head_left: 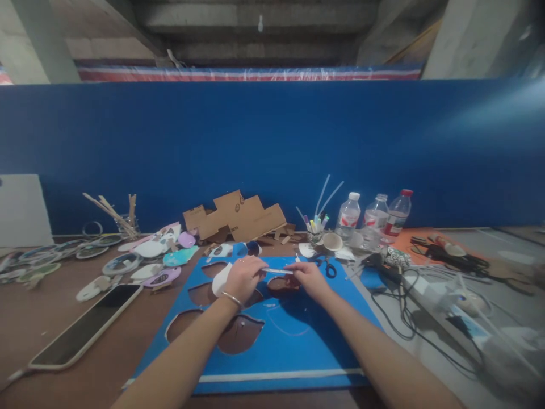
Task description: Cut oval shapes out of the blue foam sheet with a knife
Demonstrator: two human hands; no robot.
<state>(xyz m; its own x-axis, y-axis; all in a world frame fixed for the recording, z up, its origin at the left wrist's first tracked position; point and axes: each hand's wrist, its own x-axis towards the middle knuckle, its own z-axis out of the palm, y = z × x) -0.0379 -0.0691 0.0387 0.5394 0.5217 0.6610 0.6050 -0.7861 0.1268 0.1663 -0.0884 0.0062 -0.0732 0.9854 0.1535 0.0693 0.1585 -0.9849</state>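
My left hand [244, 282] and my right hand [312, 279] are closed on opposite ends of a thin, flat white piece [277, 271]. It is seen nearly edge-on, so its full shape does not show. Both hands are above a blue board [315, 352] with several rounded holes cut through it and a faint curved line drawn on its surface. A white rounded piece [220, 279] lies beside my left hand, partly covered by it. Beyond my right hand, black-handled scissors [329, 268] rest at the board's far edge.
On the left are a phone [87, 326] and several decorated cut-outs [162, 276]. Brown cardboard [242, 218] leans at the back. A marker holder [315, 227] and plastic bottles [349, 213] stand at the back right. Black cables [404, 318] tangle on the right.
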